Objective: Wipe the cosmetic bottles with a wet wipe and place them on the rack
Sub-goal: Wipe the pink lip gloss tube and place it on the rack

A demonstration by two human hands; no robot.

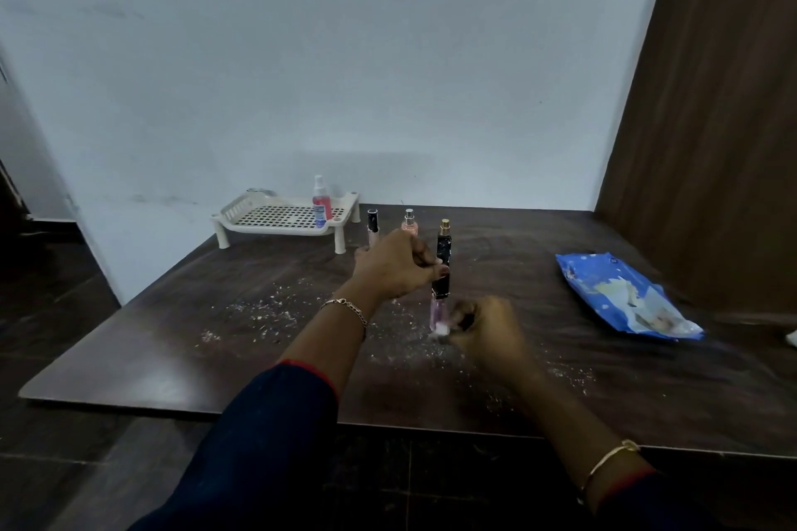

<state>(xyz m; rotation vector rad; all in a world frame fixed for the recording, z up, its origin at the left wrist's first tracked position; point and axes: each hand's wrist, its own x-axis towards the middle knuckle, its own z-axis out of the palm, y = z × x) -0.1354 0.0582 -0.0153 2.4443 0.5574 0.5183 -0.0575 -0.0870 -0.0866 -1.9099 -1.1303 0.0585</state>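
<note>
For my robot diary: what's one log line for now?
left hand: holds bottle | right hand: wipes its bottom | rack: one bottle

The scene is dim and cool-toned, with a bluish cast over the pale painted wall [215, 78]. Light seems soft and diffuse, with no hard-edged shadows; a faint broad shadow lies on the wall just above the far edge of the dark brown wooden worktop [172, 336]. A dull sheen shows on the worktop's near left corner. The person's right hand [487, 332] is smeared by motion blur, its fingers indistinct, while the left hand [394, 265] is sharper. Wide-angle distortion bends the worktop's edges and tilts the brown wooden panel [711, 121] at the right. The lower corners fall into near darkness, and fine detail is soft throughout.
</note>
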